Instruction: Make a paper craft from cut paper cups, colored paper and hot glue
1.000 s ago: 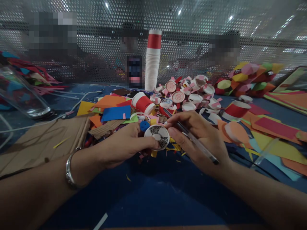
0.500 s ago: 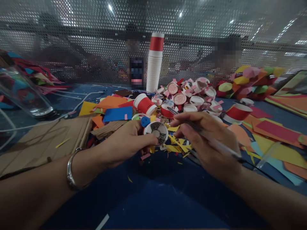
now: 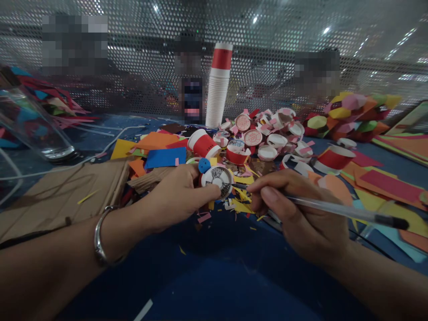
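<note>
My left hand (image 3: 182, 194) is closed around a cut paper cup base (image 3: 216, 177), thumb pressed on its near right rim. The round white face is turned toward me and carries black hatched wedges around a plain centre disc. A small blue ball (image 3: 204, 165) sits beside the cup base, just above my fingers. My right hand (image 3: 294, 207) grips a clear-barrelled pen (image 3: 337, 208) with a dark end. The pen lies nearly level, its tip at the right edge of the drawn face; whether it touches cannot be seen for sure.
Paper scraps (image 3: 242, 205) lie just beyond my hands. Behind them are a tipped red cup (image 3: 202, 143), a heap of cut cup bases (image 3: 267, 133) and a tall cup stack (image 3: 219, 84). Cardboard (image 3: 63, 191) and a drinking glass (image 3: 43, 125) stand left, coloured paper (image 3: 384, 178) right.
My right hand drew back to the right, and the pen swung from steeply slanted to nearly level, its tip now at the face's right edge. My left hand keeps its hold on the cup base.
</note>
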The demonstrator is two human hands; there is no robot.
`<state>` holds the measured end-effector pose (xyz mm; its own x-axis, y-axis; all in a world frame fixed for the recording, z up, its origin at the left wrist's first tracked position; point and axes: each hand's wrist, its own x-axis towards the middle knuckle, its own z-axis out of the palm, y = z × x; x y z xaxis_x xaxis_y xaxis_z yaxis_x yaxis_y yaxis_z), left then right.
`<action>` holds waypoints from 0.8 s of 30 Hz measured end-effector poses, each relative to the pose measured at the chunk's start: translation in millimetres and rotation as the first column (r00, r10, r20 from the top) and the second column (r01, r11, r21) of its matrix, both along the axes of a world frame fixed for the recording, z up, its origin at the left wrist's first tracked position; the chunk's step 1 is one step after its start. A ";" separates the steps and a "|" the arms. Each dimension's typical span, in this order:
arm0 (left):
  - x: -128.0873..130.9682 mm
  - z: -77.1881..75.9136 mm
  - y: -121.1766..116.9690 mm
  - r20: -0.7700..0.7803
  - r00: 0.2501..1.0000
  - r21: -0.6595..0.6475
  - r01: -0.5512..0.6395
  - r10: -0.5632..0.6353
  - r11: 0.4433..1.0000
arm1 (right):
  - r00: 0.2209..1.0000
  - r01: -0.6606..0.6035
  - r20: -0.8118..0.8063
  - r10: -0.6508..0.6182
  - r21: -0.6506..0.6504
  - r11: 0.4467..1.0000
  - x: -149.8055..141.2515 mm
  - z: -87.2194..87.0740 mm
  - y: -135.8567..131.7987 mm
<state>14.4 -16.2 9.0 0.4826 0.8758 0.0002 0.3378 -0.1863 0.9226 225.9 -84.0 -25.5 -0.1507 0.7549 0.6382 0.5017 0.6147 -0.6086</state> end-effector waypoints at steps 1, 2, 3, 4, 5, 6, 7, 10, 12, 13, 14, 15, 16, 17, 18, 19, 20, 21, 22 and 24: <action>-0.1 0.5 -0.5 -0.014 1.000 0.010 0.003 -0.003 1.000 | 1.000 0.006 0.009 -0.006 0.000 1.000 0.1 -0.2 0.0; -0.2 0.9 -1.0 -0.026 1.000 0.019 0.006 -0.005 1.000 | 1.000 0.011 0.021 -0.011 0.000 1.000 0.2 -0.3 0.1; -0.3 1.4 -1.5 -0.036 0.999 0.026 0.004 -0.003 1.000 | 0.999 0.014 0.034 -0.014 0.000 1.000 0.2 -0.3 0.3; -0.3 1.8 -1.9 -0.044 0.999 0.031 0.002 0.000 1.000 | 0.999 0.016 0.049 -0.015 -0.001 1.000 0.2 -0.2 0.5; -0.3 2.2 -2.2 -0.049 0.999 0.036 0.002 0.000 0.999 | 0.998 0.016 0.062 -0.016 0.002 1.000 0.2 0.0 0.6; -0.2 2.6 -2.4 -0.048 0.999 0.040 0.007 -0.005 0.999 | 0.997 0.016 0.072 -0.016 0.003 1.000 0.2 0.2 0.6; 0.0 2.8 -2.5 -0.044 0.999 0.042 0.013 -0.011 0.999 | 0.997 0.018 0.078 -0.019 0.004 1.000 0.2 0.5 0.5; 0.1 3.0 -2.0 -0.042 0.999 0.039 0.028 -0.027 0.999 | 0.996 0.019 0.085 -0.020 0.008 1.000 -0.2 1.1 -0.2; -0.2 2.6 -1.2 -0.059 0.998 0.037 0.024 -0.022 0.999 | 0.996 0.016 0.091 -0.017 0.011 1.000 -0.9 1.5 -0.1; -0.6 2.3 -0.8 -0.069 0.997 0.036 0.022 -0.020 0.999 | 0.996 0.015 0.093 -0.016 0.015 1.000 -1.3 1.7 0.2; -1.0 2.1 -0.4 -0.077 0.997 0.036 0.023 -0.020 0.999 | 0.995 0.013 0.096 -0.015 0.018 1.000 -1.6 1.9 0.5; -1.5 1.9 -0.1 -0.084 0.996 0.034 0.022 -0.019 0.999 | 0.995 0.014 0.097 -0.015 0.020 1.000 -1.8 2.0 0.9; -2.0 1.8 0.1 -0.091 0.996 0.031 0.021 -0.018 0.999 | 0.995 0.014 0.096 -0.016 0.023 1.000 -1.8 2.0 1.3; -2.4 1.8 0.1 -0.099 0.995 0.026 0.019 -0.017 0.999 | 0.995 0.014 0.095 -0.016 0.021 1.000 -1.6 1.9 1.4; -2.7 1.8 -0.1 -0.104 0.994 0.020 0.017 -0.015 1.000 | 0.996 0.014 0.092 -0.016 0.018 1.000 -1.2 1.6 1.3; -3.0 1.6 -0.3 -0.105 0.994 0.013 0.014 -0.012 1.000 | 0.996 0.016 0.087 -0.017 0.010 1.000 -0.7 1.2 1.0; -3.2 1.2 -0.6 -0.102 0.995 0.007 0.006 -0.005 1.000 | 0.997 0.014 0.079 -0.014 -0.002 1.000 -0.2 0.6 0.4; -3.3 0.4 -0.8 -0.091 0.996 0.000 -0.005 0.004 1.000 | 0.998 0.011 0.063 -0.010 -0.012 1.000 0.3 0.0 -0.4; -3.3 -0.9 -0.8 -0.072 0.997 -0.013 -0.021 0.020 1.000 | 0.999 0.006 0.037 -0.005 -0.017 1.000 0.6 -0.6 -1.2; -3.4 -4.4 -0.1 -0.021 0.998 -0.066 -0.062 0.061 0.996 | 0.999 0.000 -0.051 0.000 0.002 1.000 0.1 -1.6 -2.6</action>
